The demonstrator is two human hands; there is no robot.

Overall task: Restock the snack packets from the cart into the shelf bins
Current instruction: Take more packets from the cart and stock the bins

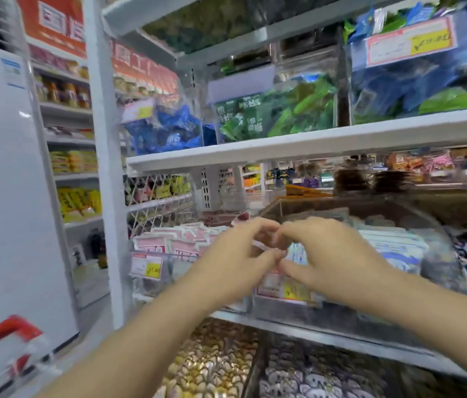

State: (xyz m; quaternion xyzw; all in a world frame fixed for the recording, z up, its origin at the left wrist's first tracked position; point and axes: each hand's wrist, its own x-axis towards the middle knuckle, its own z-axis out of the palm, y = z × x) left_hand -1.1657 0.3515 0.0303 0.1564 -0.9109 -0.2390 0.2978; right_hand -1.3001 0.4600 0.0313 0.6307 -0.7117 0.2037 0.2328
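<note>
So the person's left hand (235,254) and right hand (324,254) meet dead centre of the frame, both arms coming in from the bottom edge; the fingers on both are curled and the 2 thumbs touch tip to tip, right in front of a clear bin (284,308) on the middle shelf; there's a pale sliver between the fingertips but it's way too blurred, so can't tell if they're pinching a packet or just touching each other; the blue-and-white packets (393,242) lie stacked in that bin, just behind the right hand; left of it a second bin (157,285) holds the pink packets (175,239), with a yellow price tag (147,267) on its front; the cart's red handle (5,331) pokes in at the lower left corner, well apart from the hands; the upper shelf (312,139) carries green packets (284,113) and blue packets (169,130); at the bottom of the frame, under the arms, sit 2 lots of loose wrapped snacks, gold ones (215,363) on the left and purplish ones (298,377) on the right; a white cabinet (11,182) fills the left side.
</note>
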